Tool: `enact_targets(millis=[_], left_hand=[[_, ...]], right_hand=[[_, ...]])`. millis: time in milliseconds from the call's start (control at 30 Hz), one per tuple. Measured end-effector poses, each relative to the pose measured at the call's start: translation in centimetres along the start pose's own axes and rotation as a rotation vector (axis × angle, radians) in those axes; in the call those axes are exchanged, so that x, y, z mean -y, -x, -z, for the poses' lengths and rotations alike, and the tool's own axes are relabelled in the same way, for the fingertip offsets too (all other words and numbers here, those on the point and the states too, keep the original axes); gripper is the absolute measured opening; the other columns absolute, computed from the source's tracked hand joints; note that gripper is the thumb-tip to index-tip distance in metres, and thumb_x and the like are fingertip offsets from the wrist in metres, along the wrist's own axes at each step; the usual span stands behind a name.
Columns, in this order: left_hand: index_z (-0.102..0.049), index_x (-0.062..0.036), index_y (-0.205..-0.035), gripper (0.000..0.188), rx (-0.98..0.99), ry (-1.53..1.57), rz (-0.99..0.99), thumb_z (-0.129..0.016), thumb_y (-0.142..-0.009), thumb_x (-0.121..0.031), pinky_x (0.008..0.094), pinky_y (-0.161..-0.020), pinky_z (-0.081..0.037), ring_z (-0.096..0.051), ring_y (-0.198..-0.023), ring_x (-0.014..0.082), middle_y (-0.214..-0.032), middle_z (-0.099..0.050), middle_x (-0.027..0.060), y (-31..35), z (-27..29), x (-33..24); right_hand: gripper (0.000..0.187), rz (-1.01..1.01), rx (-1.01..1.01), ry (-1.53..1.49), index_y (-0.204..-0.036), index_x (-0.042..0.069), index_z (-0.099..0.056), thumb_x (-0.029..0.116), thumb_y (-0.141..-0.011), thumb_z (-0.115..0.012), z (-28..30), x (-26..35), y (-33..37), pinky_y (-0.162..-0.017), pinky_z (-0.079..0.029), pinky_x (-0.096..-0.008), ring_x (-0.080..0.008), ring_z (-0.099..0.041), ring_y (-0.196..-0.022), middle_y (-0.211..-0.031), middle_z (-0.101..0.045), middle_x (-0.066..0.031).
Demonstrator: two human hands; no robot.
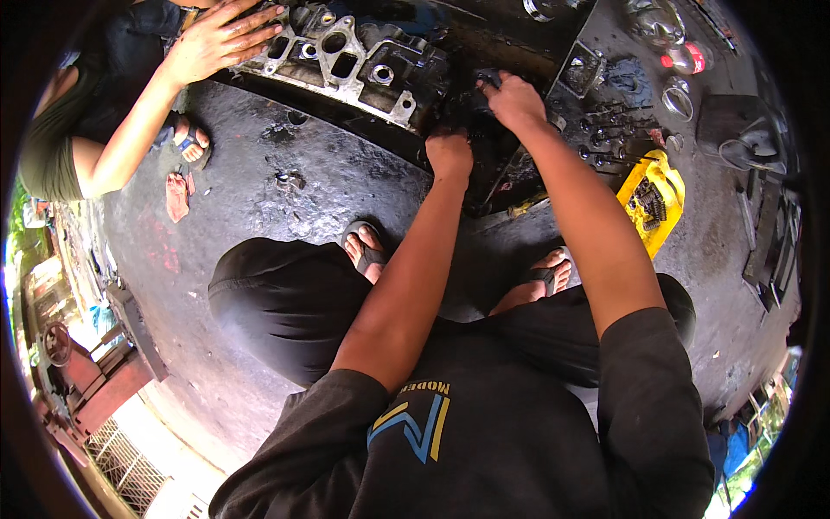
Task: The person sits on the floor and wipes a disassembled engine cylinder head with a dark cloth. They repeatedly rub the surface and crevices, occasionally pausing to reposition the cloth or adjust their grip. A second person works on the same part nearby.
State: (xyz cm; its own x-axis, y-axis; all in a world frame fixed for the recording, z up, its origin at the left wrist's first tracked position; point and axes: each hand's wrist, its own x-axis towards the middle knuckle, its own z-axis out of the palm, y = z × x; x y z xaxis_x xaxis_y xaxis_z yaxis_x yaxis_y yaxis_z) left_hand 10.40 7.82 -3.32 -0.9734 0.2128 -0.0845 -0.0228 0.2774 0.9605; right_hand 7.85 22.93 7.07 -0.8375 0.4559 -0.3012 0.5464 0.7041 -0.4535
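Note:
A grey metal engine cylinder head with several ports and bolt holes lies in a long dark oily tray. Past its right end, my left hand is closed low inside the tray, its fingertips hidden against black, wet-looking stuff. Just right of it and farther off, my right hand curls its fingers over something dark and shiny that I cannot make out. A co-worker's hand rests spread at the head's far left end.
A yellow cut container holding metal springs stands right of the tray. Several engine valves lie beside it. Farther right are a small metal pan, a clear bottle with a red cap and a ring. My sandalled feet flank the near side.

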Motion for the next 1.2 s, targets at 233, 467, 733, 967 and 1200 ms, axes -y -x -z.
enact_targets(millis=[233, 467, 733, 967, 1200], left_hand=[[-0.06, -0.0001, -0.091, 0.011, -0.159, 0.57, 0.517, -0.056, -0.091, -0.01, 0.0306, -0.057, -0.052, -0.063, -0.069, 0.0201, -0.084, -0.063, 0.0095, 1.1, -0.1, -3.7], [-0.058, -0.0072, -0.104, 0.021, -0.12, 0.62, 0.844, -0.045, -0.096, -0.021, 0.0347, -0.066, -0.053, -0.062, -0.077, 0.0227, -0.093, -0.063, 0.0089, 0.0, 0.1, -3.8], [-0.059, -0.0098, -0.108, 0.031, 0.066, 0.795, 1.032, -0.038, -0.097, -0.03, 0.0458, -0.084, -0.048, -0.057, -0.098, 0.0271, -0.111, -0.059, 0.0118, -1.1, 1.5, -7.3], [-0.06, -0.0124, -0.107, 0.029, 0.069, 0.624, 0.903, -0.041, -0.098, -0.032, 0.0423, -0.078, -0.049, -0.062, -0.086, 0.0217, -0.094, -0.064, 0.0041, -1.1, 1.0, -8.1], [-0.056, -0.0092, -0.109, 0.03, 0.083, 0.767, 0.899, -0.04, -0.1, -0.033, 0.0376, -0.077, -0.048, -0.06, -0.084, 0.0236, -0.093, -0.062, 0.006, -1.2, 0.8, -7.2]], right_hand=[[0.06, 0.277, 0.202, 0.354, -0.133, 0.015, -0.051, 0.016, -0.076, -0.069, -1.5, -3.6, 1.6, -0.099, -0.045, -0.0449, -0.0457, -0.044, -0.122, -0.139, -0.035, -0.0242], [0.059, 0.157, 0.314, -0.112, -0.12, 0.006, -0.061, 0.018, -0.064, -0.077, 2.8, -2.1, -0.3, -0.093, -0.047, -0.0374, -0.0308, -0.061, -0.108, -0.112, -0.064, -0.0199], [0.055, 0.667, 0.101, 0.421, -0.127, 0.013, -0.055, 0.011, -0.073, -0.065, 0.4, 0.2, 3.3, -0.094, -0.048, -0.0417, -0.0369, -0.056, -0.114, -0.124, -0.058, -0.0172], [0.025, 0.435, 0.408, 0.242, -0.091, 0.004, -0.068, 0.016, -0.069, -0.063, 2.0, -0.3, 2.0, -0.082, -0.051, -0.0433, -0.0367, -0.064, -0.095, -0.096, -0.068, -0.0194], [0.036, 0.246, 0.526, -0.237, -0.09, 0.002, -0.068, 0.025, -0.065, -0.078, 2.2, -1.9, 0.2, -0.074, -0.049, -0.0347, -0.0252, -0.065, -0.079, -0.085, -0.069, -0.0112]])
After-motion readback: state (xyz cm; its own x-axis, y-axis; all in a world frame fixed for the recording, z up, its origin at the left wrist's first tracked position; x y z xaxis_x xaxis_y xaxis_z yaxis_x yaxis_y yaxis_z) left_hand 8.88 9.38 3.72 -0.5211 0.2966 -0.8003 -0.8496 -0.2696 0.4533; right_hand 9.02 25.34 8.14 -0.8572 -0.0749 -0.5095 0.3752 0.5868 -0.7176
